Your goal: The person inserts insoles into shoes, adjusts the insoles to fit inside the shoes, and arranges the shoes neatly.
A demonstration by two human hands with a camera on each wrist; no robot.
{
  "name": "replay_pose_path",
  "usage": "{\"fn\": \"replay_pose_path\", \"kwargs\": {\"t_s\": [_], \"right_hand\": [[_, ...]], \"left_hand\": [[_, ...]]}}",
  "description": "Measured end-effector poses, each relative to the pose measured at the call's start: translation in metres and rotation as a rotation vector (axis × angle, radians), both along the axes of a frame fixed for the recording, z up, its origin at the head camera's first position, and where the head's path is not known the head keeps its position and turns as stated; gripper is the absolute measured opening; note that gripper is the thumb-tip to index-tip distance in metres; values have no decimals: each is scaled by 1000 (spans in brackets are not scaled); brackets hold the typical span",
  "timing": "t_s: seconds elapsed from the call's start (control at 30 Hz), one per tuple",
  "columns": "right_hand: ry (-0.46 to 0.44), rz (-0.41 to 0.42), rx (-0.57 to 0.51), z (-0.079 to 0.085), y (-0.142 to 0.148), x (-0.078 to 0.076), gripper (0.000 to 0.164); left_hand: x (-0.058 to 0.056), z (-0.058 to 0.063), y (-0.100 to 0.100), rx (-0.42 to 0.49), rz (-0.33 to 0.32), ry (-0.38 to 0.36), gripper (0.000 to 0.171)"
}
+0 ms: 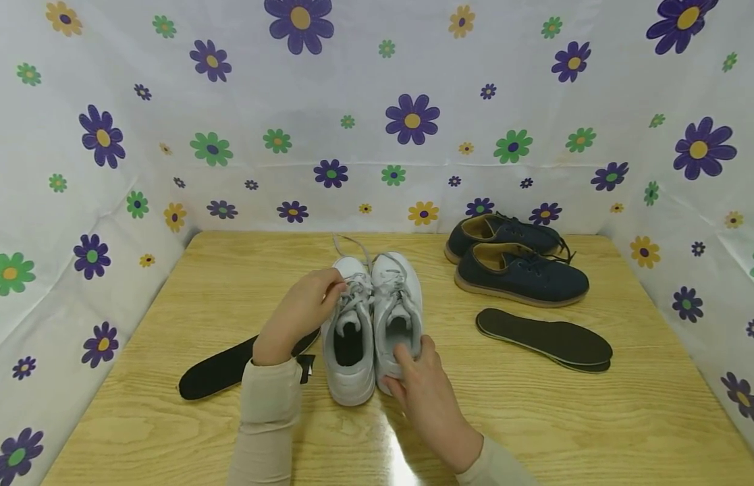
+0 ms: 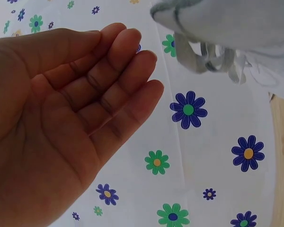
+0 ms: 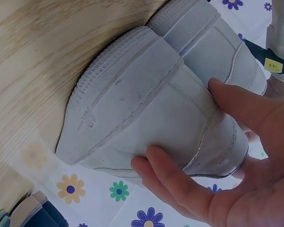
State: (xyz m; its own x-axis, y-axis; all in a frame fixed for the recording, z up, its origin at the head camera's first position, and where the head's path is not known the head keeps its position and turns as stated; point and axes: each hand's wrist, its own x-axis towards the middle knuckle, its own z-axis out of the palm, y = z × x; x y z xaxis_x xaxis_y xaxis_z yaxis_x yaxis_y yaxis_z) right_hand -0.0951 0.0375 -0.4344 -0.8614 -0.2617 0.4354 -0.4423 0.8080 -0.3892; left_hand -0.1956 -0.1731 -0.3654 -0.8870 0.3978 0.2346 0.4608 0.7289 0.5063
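Two white sneakers stand side by side with toes pointing away: a left sneaker (image 1: 351,388) with a dark lining or insole inside, and a right sneaker (image 1: 416,283) with a pale grey inside. My right hand (image 1: 431,398) grips the right sneaker's heel, one finger in the opening, the thumb and other fingers on its outside; the right wrist view shows the heel (image 3: 132,99) between them. Beside the left sneaker's laces is my left hand (image 1: 300,307). In the left wrist view that hand (image 2: 71,109) has loosely bent fingers with nothing between them.
A black insole (image 1: 215,370) lies at left, partly hidden under my left wrist. Two stacked dark insoles (image 1: 547,337) lie at right. Behind them stands a pair of navy lace-up shoes (image 1: 522,277). Flowered cloth (image 1: 364,88) walls the wooden table (image 1: 140,418) at back and sides.
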Motion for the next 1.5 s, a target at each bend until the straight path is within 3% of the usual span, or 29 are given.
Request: {"fn": "replay_pose_path", "kwargs": {"t_s": [0.33,0.6,0.7,0.87,1.0,1.23,1.5], "right_hand": [[-44,17,2,6,4,2,45],[-51,27,-2,9,6,1,45],[-51,31,5,9,7,1,46],[-52,51,12,10,9,0,46],[-67,57,14,10,10,0,46],[-58,47,23,10,9,2,47],[-45,37,30,9,7,1,48]], "left_hand": [[3,-5,-24,-12,65,-5,10],[0,-10,-56,-164,96,-68,6],[1,-16,-69,-247,87,-136,9],[6,-31,-86,-393,120,-359,43],[7,-43,-92,-428,162,-492,59],[3,-59,-95,-450,167,-476,50],[2,-60,-95,-461,197,-468,47]]}}
